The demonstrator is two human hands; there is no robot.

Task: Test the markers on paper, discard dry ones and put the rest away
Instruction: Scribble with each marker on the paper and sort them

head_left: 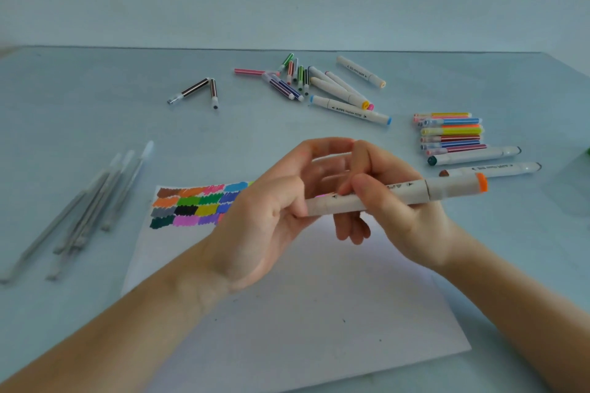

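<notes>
Above the white paper [287, 313] I hold a thick white marker with an orange end cap [447, 190], lying level. My right hand [392, 201] grips its middle with thumb and fingers. My left hand [268, 214] pinches the marker's left end, which my fingers hide. The paper's top left corner carries rows of colour swatches [194, 204]. A loose pile of thin and thick markers [319, 83] lies at the back of the table. A neat row of markers [453, 134] lies at the right.
Several pale grey pens [89, 204] lie in a bundle at the left. Two brown markers [204, 91] form a V at the back left. Two thick white markers [479, 159] lie right of my hands. A green object [587, 150] shows at the right edge.
</notes>
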